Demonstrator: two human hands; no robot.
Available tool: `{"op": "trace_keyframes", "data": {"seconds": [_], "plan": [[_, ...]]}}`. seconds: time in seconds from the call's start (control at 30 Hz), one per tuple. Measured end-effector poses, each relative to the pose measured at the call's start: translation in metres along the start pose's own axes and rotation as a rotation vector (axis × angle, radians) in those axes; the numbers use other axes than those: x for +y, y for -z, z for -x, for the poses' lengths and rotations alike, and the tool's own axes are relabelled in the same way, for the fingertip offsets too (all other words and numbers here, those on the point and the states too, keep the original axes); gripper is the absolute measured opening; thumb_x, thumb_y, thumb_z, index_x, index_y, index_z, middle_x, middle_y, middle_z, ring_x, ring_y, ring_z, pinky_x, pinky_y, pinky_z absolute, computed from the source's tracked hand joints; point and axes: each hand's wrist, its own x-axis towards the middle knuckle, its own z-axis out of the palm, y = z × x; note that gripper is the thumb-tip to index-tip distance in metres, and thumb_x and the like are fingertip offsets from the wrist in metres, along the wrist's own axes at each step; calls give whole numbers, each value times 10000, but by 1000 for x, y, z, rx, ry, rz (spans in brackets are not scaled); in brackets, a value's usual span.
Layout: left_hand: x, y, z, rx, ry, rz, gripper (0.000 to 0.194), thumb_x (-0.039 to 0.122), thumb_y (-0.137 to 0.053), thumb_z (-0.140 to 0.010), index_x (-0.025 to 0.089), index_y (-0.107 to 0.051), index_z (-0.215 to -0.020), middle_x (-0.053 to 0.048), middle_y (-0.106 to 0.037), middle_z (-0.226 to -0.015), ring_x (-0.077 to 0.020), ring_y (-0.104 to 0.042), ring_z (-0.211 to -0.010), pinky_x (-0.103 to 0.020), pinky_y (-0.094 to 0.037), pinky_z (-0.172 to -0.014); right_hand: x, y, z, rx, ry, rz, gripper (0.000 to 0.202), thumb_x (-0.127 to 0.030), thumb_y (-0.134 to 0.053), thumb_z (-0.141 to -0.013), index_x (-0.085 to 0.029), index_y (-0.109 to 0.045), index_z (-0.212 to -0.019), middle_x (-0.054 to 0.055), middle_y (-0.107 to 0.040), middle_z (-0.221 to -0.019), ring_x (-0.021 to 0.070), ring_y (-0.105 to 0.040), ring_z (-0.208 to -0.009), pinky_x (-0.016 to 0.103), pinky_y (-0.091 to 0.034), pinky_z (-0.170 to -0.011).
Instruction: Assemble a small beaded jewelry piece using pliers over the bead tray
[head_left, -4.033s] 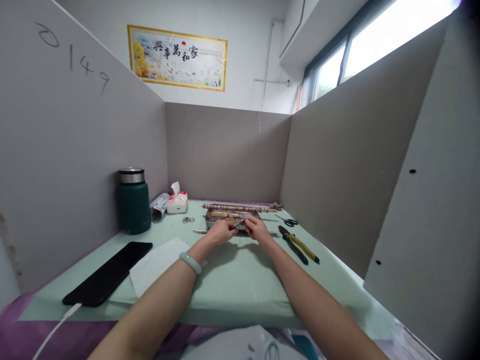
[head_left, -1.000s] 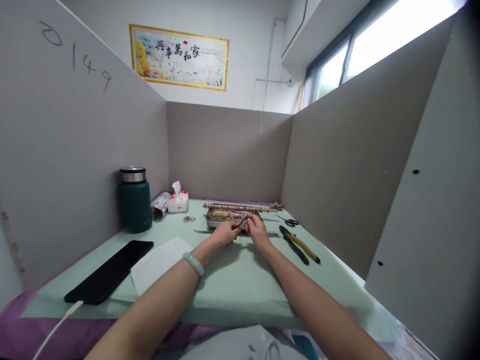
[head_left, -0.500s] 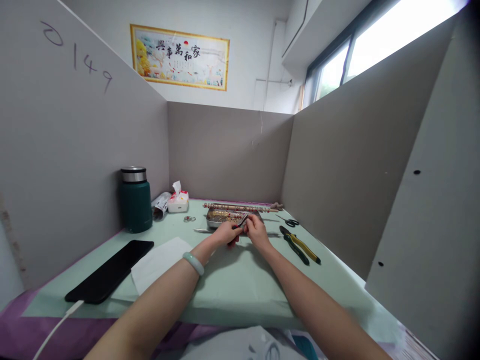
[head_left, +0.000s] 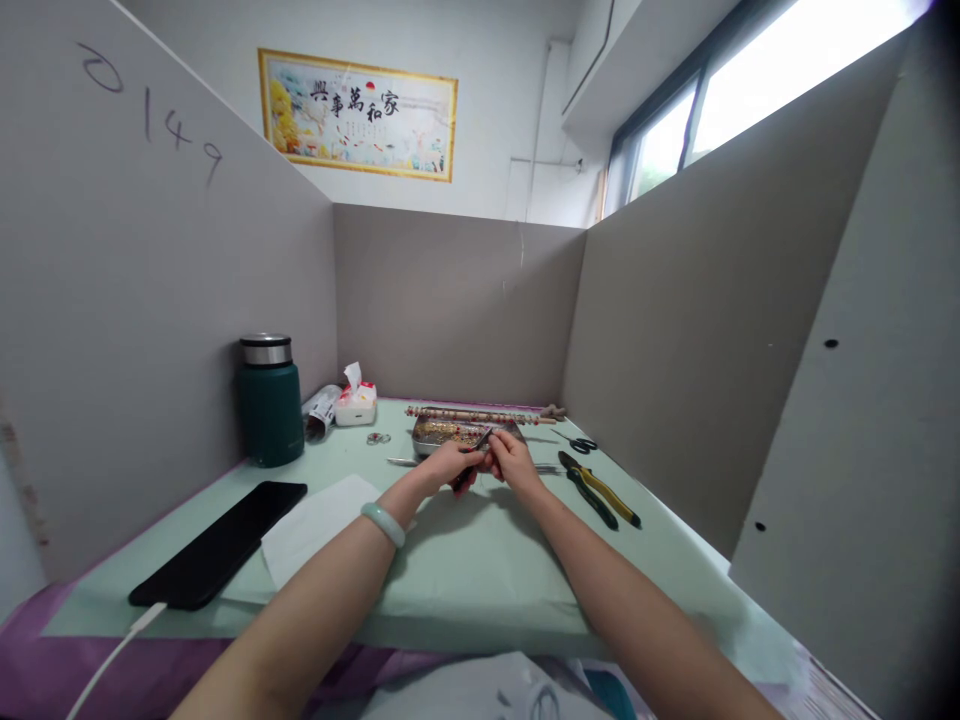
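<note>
My left hand (head_left: 450, 464), with a pale green bangle (head_left: 384, 524) on its wrist, is closed around what looks like a pair of small pliers (head_left: 484, 439). Their dark, narrow jaws point up and to the right, and red shows under the fingers. Close beside the jaw tips, my right hand (head_left: 513, 462) is pinched shut. What sits between its fingertips is too small to make out. Both hands are just in front of a metal tin (head_left: 429, 432) holding gold-coloured and red small pieces. A rod wound with red beads (head_left: 450, 412) lies along the tin's far side.
Green-and-yellow pliers (head_left: 600, 490) and black scissors (head_left: 581, 444) lie to the right. A thin metal rod (head_left: 402, 462) lies before the tin. On the left are a green bottle (head_left: 268, 410), a tissue pack (head_left: 356, 404), a phone (head_left: 219, 545) and white paper (head_left: 319, 525). Grey partitions (head_left: 457, 300) surround the table.
The jaws of the tool in my left hand have tilted slightly, and the left wrist has shifted a little to the left. My right hand stays almost where it was.
</note>
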Motion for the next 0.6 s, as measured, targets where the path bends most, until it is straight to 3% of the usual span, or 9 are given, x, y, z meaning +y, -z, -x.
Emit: {"op": "trace_keyframes", "data": {"seconds": [0.27, 0.6], "plan": [[1, 7, 5, -149, -32, 188, 336, 481, -537, -756, 145, -545, -756, 37, -477, -458, -86, -419, -354, -223, -315, -382, -10, 3, 3, -67, -88, -147, 336, -529, -549, -748, -217, -425, -723, -69, -452, -465, 55, -302, -330, 198, -150, -344], [-7, 26, 6, -318, 19, 298, 377, 480, -598, -736, 115, -579, -832, 4, -517, -556, -107, -497, -464, -235, -373, -421, -9, 5, 5, -179, -47, -170, 365, -555, -550, -753, -208, -443, -730, -72, -468, -481, 45, -261, -344, 200, -155, -351]]}}
